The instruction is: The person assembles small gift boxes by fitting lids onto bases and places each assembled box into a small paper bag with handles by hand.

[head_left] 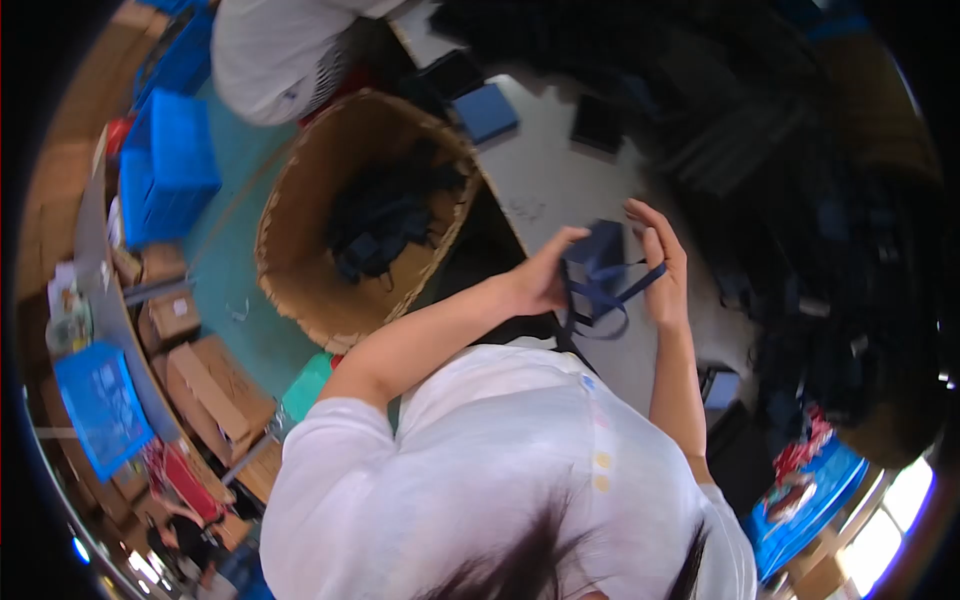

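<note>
My left hand [545, 277] grips the near left side of a small dark blue, box-shaped piece [604, 243] over the table. Thin dark blue straps [604, 290] loop and cross over its front, and one strap runs to the right. My right hand [667, 270] is beside the piece, its fingers curved and apart. The strap's right end lies against that hand near the base of the thumb; whether it is pinched there I cannot see. What exactly the piece is does not show.
To the left stands a big open carton [290, 240] with dark strapped pieces [375, 225] inside. A blue box [485, 112] and a black one [597, 124] lie on the pale table [540, 180]. Dark piles [800, 250] fill the right. Another person's white sleeve [270, 60] shows at the top left.
</note>
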Demonstrator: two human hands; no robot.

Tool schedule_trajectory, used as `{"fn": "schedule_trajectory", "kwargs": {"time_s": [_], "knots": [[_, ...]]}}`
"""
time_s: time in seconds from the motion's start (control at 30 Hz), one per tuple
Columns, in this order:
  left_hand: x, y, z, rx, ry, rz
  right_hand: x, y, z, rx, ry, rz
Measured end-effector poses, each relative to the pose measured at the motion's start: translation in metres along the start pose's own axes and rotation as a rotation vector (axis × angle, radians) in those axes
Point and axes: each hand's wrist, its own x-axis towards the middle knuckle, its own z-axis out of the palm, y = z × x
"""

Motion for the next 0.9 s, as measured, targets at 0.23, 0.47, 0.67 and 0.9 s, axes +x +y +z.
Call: {"fn": "schedule_trajectory", "kwargs": {"time_s": [0.23,0.47,0.67,0.9], "knots": [[0.006,-0.017,-0.016,0.203,0.151,0.003,-0.007,0.015,-0.002,0.079,-0.240,0.297],[-0.002,-0.013,-0.035,0.213,0.191,0.356,0.010,0.010,0.007,-0.349,0.015,0.212],[0.000,0.005,-0.103,0.163,0.143,0.368,0.025,0.018,-0.013,0.021,-0.086,0.433],[0.010,0.096,-0.123,1.471,1.051,1.066,0.019,0.028,-0.018,0.228,0.222,0.691]]}}
